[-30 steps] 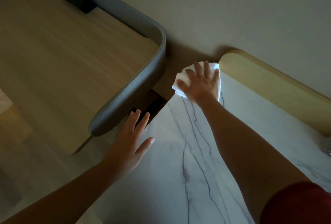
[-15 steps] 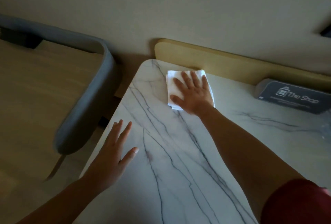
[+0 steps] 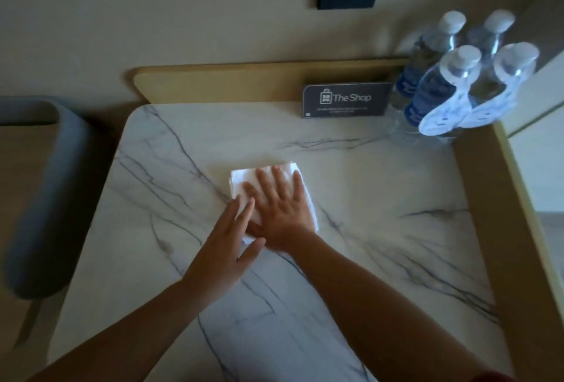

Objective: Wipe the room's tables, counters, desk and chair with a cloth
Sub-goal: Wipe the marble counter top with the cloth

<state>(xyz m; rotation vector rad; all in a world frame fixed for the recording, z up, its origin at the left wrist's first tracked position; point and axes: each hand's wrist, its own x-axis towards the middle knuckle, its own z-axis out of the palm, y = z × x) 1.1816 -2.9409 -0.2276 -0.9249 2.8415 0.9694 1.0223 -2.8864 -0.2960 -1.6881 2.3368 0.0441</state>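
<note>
I am wiping the table [image 3: 381, 198], with the cloth [image 3: 268, 180] in its middle. My right hand [image 3: 283, 213] presses flat on it, and my left hand [image 3: 225, 247] lies flat, fingertips on its near corner. Next I think I should rub toward the back corner, minding the bottles [image 3: 451, 82] there.

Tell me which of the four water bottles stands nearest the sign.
The back-left bottle: it stands right beside "The Shop" sign, against the wooden back rim; the other three stand farther right or nearer the camera.

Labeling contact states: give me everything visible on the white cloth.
The white cloth is a folded, roughly square pad of soft fabric, layered edges showing at its far right corner. It lies flat near the middle of the marble tabletop. The right hand presses it with straight, spread fingers; the left hand overlaps its near left corner, fingertips on it.
</note>
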